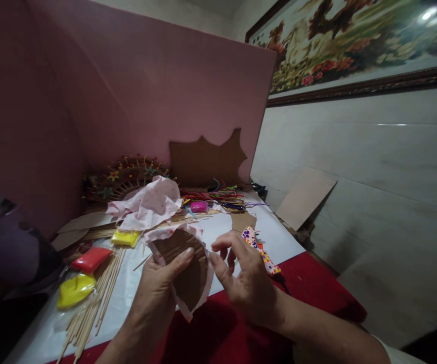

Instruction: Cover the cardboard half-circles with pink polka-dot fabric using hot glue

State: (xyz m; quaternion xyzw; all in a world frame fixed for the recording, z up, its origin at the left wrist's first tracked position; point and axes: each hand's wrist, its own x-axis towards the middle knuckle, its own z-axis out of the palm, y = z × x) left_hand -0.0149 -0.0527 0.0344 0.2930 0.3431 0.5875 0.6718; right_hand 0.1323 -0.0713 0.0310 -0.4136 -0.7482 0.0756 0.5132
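My left hand point(158, 283) grips a leaf-shaped piece of brown cardboard point(188, 275), its thumb pressed flat on the face. Pale pink patterned cloth point(175, 230) is folded over the cardboard's edges as a border. At the right edge of the piece, my right hand point(245, 275) has its thumb and index finger pinched at the cloth margin, the other fingers curled. Just behind the right hand lies a glue gun point(260, 247) with a colourful floral pattern. A crumpled length of the same cloth point(154, 205) lies farther back.
Left are wooden sticks point(106, 293) and bagged red point(91, 259) and yellow clay point(76, 290). Behind lie scissors point(233, 206), coloured pipe cleaners point(218, 193), a cardboard offcut point(243, 221) and a decorated fan-shaped piece point(131, 174). A cut cardboard sheet point(203, 162) leans on the pink partition point(158, 91).
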